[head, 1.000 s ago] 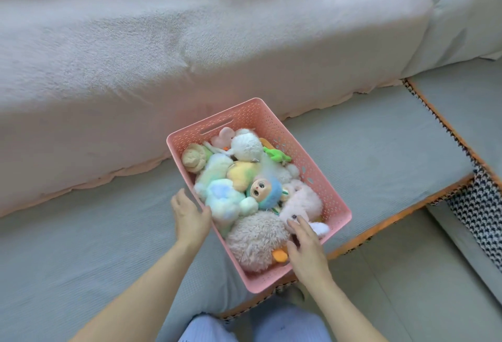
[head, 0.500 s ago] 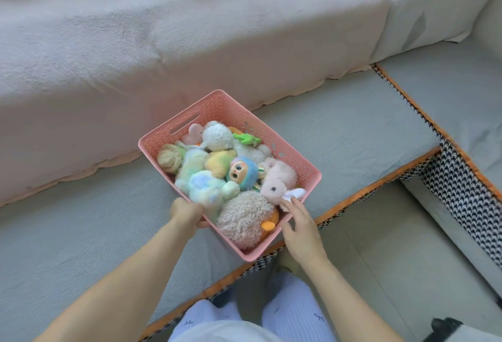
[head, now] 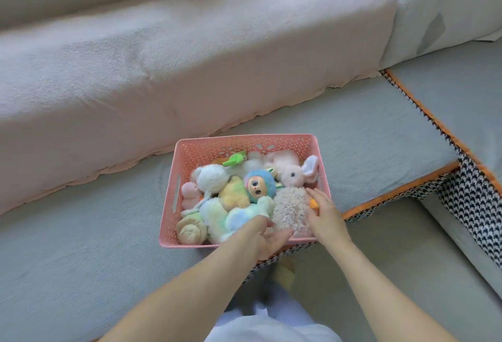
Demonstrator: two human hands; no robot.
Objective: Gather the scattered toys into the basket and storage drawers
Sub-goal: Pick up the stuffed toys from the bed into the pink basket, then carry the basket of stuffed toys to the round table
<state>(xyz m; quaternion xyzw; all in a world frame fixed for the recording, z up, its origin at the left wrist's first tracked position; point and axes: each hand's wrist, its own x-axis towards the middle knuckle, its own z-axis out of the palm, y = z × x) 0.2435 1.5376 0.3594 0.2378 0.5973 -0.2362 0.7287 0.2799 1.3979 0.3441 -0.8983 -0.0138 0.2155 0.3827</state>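
On grey sofa seat (head: pixel 366 129), pink basket (head: pixel 244 142), plush toys (head: pixel 239 195)

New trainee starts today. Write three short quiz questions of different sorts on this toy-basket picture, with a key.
1. True or false: the pink basket sits on the floor.
2. Multiple choice: the toy in the basket's far right corner is a) a pink bunny b) a red car c) a black dog.
3. Fill in: the right hand rests on the fluffy beige plush at the basket's ____ end.

Key
1. False: it sits on the grey sofa seat.
2. a, the pink bunny.
3. Near; the left hand is at the near rim beside it.
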